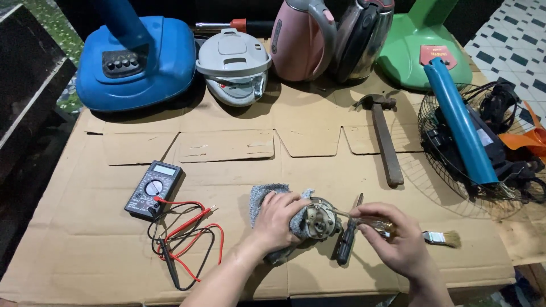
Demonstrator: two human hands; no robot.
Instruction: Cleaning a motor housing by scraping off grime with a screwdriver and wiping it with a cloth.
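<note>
My left hand (277, 219) presses a small round metal motor (319, 219) down onto a grey cloth (266, 196) on the cardboard sheet. My right hand (395, 236) grips a thin tool with an amber handle (382, 225), its metal shaft pointing left into the motor. A black-handled screwdriver (346, 241) lies just under the right hand, and a small paintbrush (445, 238) lies to its right.
A black multimeter (153, 189) with red and black leads (185, 239) sits at left. A hammer (385, 139) lies at back right beside a fan grille (455, 153) holding a blue tube. Fan bases, kettles and a rice cooker line the far edge.
</note>
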